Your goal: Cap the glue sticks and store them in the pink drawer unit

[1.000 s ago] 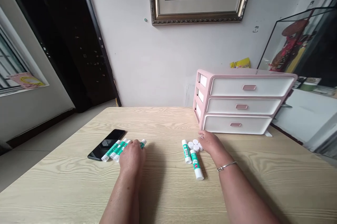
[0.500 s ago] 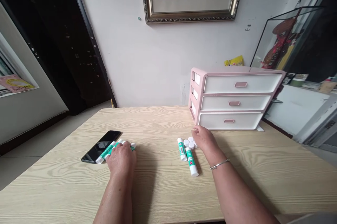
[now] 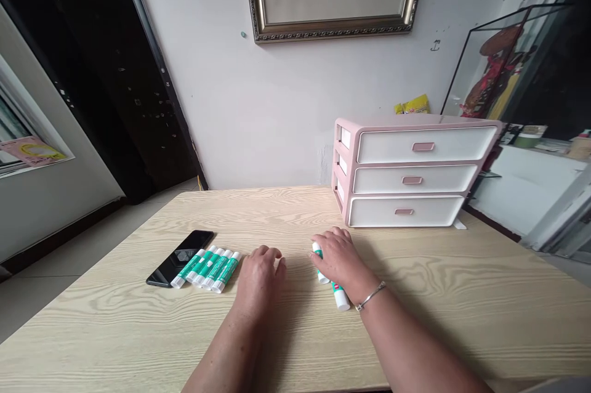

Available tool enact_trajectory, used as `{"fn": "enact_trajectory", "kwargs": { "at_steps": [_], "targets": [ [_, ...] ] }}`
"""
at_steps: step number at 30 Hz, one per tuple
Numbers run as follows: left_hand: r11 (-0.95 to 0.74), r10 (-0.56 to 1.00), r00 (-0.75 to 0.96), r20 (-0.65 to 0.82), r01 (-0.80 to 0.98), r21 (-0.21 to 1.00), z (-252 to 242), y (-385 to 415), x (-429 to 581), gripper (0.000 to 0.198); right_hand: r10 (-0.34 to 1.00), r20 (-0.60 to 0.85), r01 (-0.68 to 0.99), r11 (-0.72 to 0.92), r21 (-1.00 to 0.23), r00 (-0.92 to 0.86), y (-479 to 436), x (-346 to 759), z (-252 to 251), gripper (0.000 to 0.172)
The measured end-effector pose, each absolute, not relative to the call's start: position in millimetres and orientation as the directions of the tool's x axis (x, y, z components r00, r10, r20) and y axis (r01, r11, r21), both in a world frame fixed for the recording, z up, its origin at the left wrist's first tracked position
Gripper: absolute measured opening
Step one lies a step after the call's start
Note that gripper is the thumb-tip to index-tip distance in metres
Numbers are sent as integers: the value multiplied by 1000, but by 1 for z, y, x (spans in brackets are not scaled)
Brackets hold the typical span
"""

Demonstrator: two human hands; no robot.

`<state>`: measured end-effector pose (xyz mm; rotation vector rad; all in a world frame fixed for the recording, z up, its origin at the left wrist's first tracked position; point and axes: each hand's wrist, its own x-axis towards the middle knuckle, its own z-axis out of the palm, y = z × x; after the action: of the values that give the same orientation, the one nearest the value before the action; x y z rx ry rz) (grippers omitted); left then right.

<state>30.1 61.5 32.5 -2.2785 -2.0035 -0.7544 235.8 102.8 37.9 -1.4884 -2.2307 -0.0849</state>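
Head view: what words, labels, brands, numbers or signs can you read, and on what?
No words or numbers legible.
Row of glue sticks: too small.
Glue stick partly hidden by right hand: red label, unreadable.
Yellow packet: too small.
Pink window item: blurred.
Wall: anchor-like mark.

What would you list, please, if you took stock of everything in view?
Table: one, pale wood, foreground
Row of tubes: about five, green and white, table's left
Phone: one, black, beside the row
Loose tubes: two, green and white, mid-table, partly hidden
Drawer unit: one, pink and white, table's far right
Packet: one, yellow, behind the drawer unit
Wall: one, white, background
Framed picture: one, mostly green image, on the wall
Glass case: one, dark-edged, right background
Door area: one, dark, left background
Flat item: one, pink and yellow, far left
Bracelet: one, silvery, right arm
Left hand: one, bare, right of the row
Right hand: one, bare, over the loose tubes
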Motion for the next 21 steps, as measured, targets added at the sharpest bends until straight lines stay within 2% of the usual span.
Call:
{"fn": "enact_trajectory", "kwargs": {
  "at_steps": [6, 8, 11, 14, 16, 19, 21],
  "targets": [
    [-213, 952, 107, 287, 904, 371, 42, 54, 36, 21, 847, 393, 901, 423, -92, -357, 99, 224, 34, 24],
    [-211, 954, 98, 282, 890, 405, 44, 52, 38, 21, 852, 385, 900, 423, -103, -356, 99, 222, 34, 23],
    [-225, 954, 96, 284, 854, 470, 45, 50, 41, 20, 856, 394, 888, 426, -172, -334, 100, 218, 35, 35],
    [-209, 963, 62, 262, 787, 581, 47, 50, 41, 18, 867, 414, 841, 427, -331, -277, 101, 214, 40, 42],
    [-183, 972, 31, 234, 726, 663, 46, 51, 40, 19, 873, 432, 739, 443, -508, -226, 101, 212, 44, 41],
    [-189, 975, 35, 217, 638, 746, 42, 52, 40, 29, 877, 449, 444, 476, -760, -172, 99, 209, 46, 41],
    [-232, 969, 74, 234, 586, 776, 39, 52, 41, 35, 893, 414, 252, 448, -858, -179, 96, 207, 46, 41]
  ]
}}
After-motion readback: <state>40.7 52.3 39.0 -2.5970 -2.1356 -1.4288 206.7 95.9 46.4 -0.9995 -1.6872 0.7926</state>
